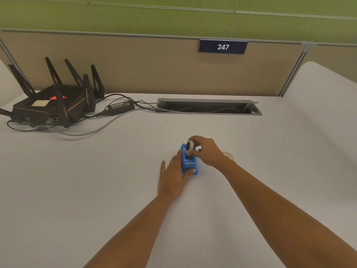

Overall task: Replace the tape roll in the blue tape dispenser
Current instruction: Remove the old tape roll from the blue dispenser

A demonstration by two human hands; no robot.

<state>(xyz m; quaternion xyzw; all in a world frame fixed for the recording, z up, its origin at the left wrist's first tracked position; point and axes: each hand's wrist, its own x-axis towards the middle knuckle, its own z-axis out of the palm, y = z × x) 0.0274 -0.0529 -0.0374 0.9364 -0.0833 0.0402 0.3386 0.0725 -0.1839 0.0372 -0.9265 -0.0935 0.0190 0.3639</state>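
Observation:
The blue tape dispenser [189, 165] stands on the white desk [116, 180] near the middle. My left hand [173, 177] lies along its left side, fingers pressed against it and thumb on its near end. My right hand [207, 151] pinches a tape roll [189, 146] with a white rim and dark core, held at the dispenser's far top end. Whether the roll sits in the slot or just above it is unclear. A second, clear tape roll [229, 155] lies on the desk just behind my right wrist, partly hidden.
A black router [56, 105] with several antennas, a power brick [121, 107] and cables occupy the far left. A cable slot [208, 107] is set into the desk at the back. A beige partition with a sign reading 247 [223, 47] stands behind.

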